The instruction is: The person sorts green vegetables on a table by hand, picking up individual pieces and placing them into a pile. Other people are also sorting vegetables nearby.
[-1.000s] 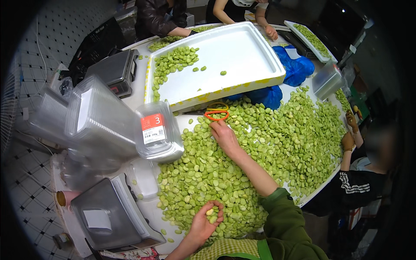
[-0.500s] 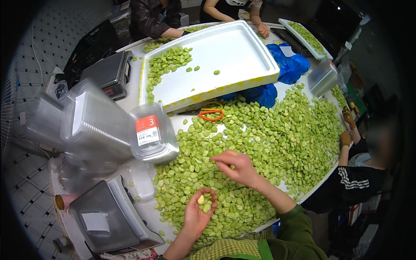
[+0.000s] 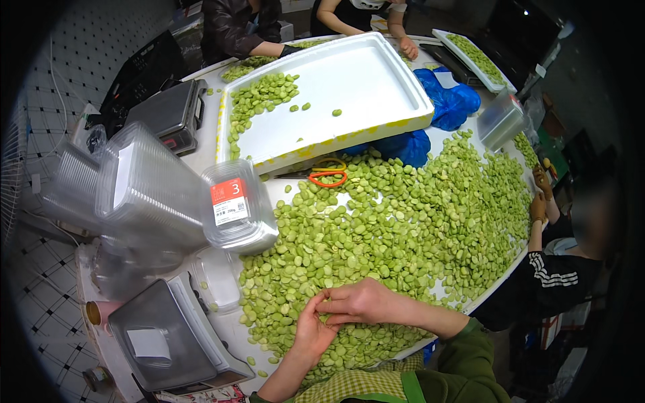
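Observation:
A wide heap of shelled green broad beans point(image 3: 396, 228) spreads over the white table in front of me. Over its near part, my left hand point(image 3: 314, 334) is cupped with the palm up, the fingers curled in. It held a few broad beans a moment ago; the beans are now hidden behind the fingers. My right hand point(image 3: 363, 300) meets it at the fingertips, thumb and fingers pinched together. Whatever the right fingers grip is too small or covered to make out. Both hands sit just above the beans.
Beyond the heap stands a white foam tray point(image 3: 349, 87) with some beans, scissors point(image 3: 328, 176) beside it. To the left are clear tubs point(image 3: 151, 195), a labelled tub point(image 3: 259, 221) and scales point(image 3: 164, 111). Blue bags point(image 3: 453, 101) lie behind. Co-workers' gloved hands point(image 3: 539, 205) are at the right.
My right hand has come down and left from over the heap to my left hand, and their fingertips now meet. The beans in my left palm have gone out of sight.

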`<state>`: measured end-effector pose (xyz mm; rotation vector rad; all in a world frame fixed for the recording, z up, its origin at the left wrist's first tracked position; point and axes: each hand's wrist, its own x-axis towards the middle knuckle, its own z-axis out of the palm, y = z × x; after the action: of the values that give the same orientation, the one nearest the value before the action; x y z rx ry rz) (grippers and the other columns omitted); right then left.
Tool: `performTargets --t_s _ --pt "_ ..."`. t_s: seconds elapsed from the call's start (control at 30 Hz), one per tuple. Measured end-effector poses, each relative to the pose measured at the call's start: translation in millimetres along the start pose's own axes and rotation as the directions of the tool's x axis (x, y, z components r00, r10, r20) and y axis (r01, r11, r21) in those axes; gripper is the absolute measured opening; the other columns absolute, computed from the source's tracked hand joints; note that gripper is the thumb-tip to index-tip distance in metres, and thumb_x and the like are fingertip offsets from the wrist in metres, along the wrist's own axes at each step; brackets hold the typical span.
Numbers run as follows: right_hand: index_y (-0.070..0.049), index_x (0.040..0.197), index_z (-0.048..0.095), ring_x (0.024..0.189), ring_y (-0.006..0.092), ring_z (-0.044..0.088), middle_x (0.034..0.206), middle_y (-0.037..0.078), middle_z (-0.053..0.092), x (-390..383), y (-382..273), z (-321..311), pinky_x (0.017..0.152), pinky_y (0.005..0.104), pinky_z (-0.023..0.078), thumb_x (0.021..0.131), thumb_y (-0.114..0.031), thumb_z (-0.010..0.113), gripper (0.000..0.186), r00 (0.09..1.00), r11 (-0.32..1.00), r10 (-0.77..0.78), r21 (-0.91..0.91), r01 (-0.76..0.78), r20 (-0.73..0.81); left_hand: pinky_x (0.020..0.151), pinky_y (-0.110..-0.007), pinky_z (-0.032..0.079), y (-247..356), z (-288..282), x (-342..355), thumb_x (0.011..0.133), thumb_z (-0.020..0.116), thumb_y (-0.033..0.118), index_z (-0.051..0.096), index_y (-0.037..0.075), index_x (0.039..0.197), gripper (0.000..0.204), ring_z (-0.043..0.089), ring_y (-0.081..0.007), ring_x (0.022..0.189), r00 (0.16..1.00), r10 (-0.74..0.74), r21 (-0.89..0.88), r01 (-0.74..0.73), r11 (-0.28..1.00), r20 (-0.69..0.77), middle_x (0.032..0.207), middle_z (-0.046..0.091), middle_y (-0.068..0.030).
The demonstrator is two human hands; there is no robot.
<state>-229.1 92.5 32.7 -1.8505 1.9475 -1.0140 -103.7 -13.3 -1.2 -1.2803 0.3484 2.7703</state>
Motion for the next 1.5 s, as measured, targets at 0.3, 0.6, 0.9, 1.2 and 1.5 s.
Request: performTargets --t_s 0.3,0.6,0.9,1.2,1.5 --pt "-0.012 0.086 0.068 0.068 0.0235 0.062 0.075 0.007 0.060 48.0 141.6 11.3 0.055 0.0351 0.050 0.078 -0.013 0.066 0.008 0.829 0.844 0.285 -0.283 -0.455 -0.482 0.068 -0.030 0.046 5.6 -6.4 -10.5 0.094 0.049 0.020 0.054 0.004 0.101 0.018 0.053 -0.0185 0.080 0.996 0.009 0.022 -0.011 1.000 0.090 0.096 0.056 -0.0087" --pt "-0.005 0.076 0.059 0.067 0.0248 0.062 0.081 0.008 0.056 69.2 195.0 42.6 0.052 0.0370 0.051 0.074 -0.008 0.062 0.004 0.824 0.668 0.304 -0.510 -0.542 -0.477 0.072 -0.029 0.046 1.5 -17.6 -7.9 0.094 0.046 0.018 0.053 0.005 0.099 0.016 0.053 -0.0170 0.082 0.985 -0.022 0.017 0.019 1.000 0.170 0.097 0.056 -0.0077" --pt "-0.005 0.078 0.065 0.074 0.0268 0.062 0.087 0.009 0.059 56.3 184.3 20.8 0.063 0.0382 0.052 0.078 -0.008 0.063 0.004 0.832 0.858 0.341 -0.218 -0.466 -0.437 0.072 -0.029 0.045 1.3 -13.7 -9.6 0.094 0.046 0.018 0.053 0.005 0.099 0.016 0.052 -0.0170 0.081 0.988 -0.031 0.016 0.029 0.999 0.154 0.097 0.054 -0.0075" --pt "-0.005 0.079 0.065 0.072 0.0266 0.062 0.079 0.009 0.059 81.5 196.1 28.1 0.059 0.0388 0.051 0.076 -0.010 0.066 0.006 0.861 0.844 0.256 -0.332 -0.421 -0.440 0.072 -0.030 0.045 0.1 -12.7 -7.6 0.094 0.045 0.018 0.054 0.005 0.099 0.017 0.051 -0.0175 0.081 0.989 -0.044 0.026 0.040 0.999 0.143 0.096 0.054 -0.0075" --pt "-0.001 0.063 0.062 0.069 0.0264 0.063 0.077 0.014 0.060 98.1 202.2 49.8 0.054 0.0366 0.053 0.062 0.001 0.061 0.003 0.912 0.652 0.208 -0.646 -0.398 -0.352 0.069 -0.032 0.046 5.2 -22.8 -5.4 0.093 0.048 0.018 0.054 0.004 0.103 0.018 0.051 -0.0187 0.078 0.991 -0.011 -0.035 0.016 0.999 0.130 0.095 0.055 -0.0095"
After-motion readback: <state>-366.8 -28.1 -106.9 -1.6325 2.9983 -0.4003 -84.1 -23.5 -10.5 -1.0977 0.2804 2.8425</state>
